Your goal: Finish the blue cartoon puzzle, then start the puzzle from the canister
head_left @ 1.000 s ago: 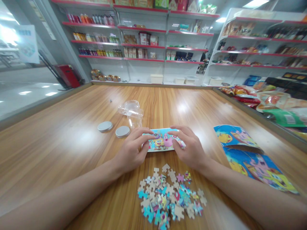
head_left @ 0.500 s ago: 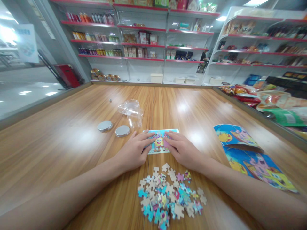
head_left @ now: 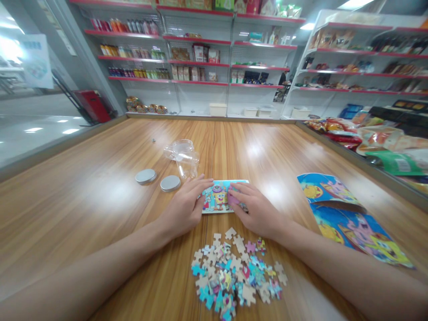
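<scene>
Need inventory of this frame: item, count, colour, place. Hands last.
picture card: one, light blue, under both hands
puzzle pieces: many, blue, tan, mixed, heaped nearest the camera
lids: two, silver, left of card
plastic containers: count unclear, clear, beyond lids
cartoon sheet: one or two pieces, blue, table right
small object: one, grey, table far left
table: one, brown wood, centre
packages: several, multicoloured, beyond table's right edge
shelves: several, red-edged, background
tubs: several, white, below shelves
sign: one, pale, far left
cart: one, red, left background
left hand: one, bare, card's left end
right hand: one, bare, card's right end
</scene>
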Available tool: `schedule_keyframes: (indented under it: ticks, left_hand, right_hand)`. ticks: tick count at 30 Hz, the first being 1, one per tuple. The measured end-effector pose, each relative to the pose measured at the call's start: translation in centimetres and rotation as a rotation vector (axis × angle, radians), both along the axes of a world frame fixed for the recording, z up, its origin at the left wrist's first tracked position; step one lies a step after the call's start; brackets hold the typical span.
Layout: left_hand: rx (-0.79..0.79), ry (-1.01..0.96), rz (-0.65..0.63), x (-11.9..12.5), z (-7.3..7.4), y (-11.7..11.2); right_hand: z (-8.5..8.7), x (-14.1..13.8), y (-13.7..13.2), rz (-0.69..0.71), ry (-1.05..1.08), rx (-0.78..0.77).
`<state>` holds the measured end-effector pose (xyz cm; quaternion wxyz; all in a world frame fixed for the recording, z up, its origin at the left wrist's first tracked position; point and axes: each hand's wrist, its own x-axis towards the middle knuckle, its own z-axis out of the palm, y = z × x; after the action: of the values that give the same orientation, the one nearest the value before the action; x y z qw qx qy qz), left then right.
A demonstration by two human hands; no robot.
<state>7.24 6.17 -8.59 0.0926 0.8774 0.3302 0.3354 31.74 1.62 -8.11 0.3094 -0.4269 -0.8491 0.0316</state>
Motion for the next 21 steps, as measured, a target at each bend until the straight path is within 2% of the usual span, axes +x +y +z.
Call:
schedule_keyframes:
  ticks: [4, 9, 14, 17, 19, 21]
  left_hand:
    - [0.049, -0.106, -0.044, 0.1, 0.6, -0.3]
    - [0.094, -0.142, -0.057, 0.2, 1.3, -0.7]
    - [0.155, -0.209, -0.075, 0.1, 2.2, -1.3]
    - [0.192, -0.187, -0.271, -0.3, 2.4, -1.4]
    - [0.187, -0.063, -0.459, -0.5, 2.4, -1.4]
    - [0.165, 0.081, -0.576, -0.5, 2.1, -1.3]
  right_hand:
    - [0.6, -0.1, -0.3, -0.067, 0.105, 0.084]
    - [1.3, -0.1, -0.7, -0.138, 0.19, 0.191]
    - [1.8, -0.1, -1.0, -0.127, 0.251, 0.238]
    - [1.9, 0.0, -1.2, -0.042, 0.304, 0.245]
    - [1.9, 0.1, -1.4, 0.054, 0.301, 0.204]
    - [1.7, 0.2, -1.6, 0.187, 0.221, 0.117]
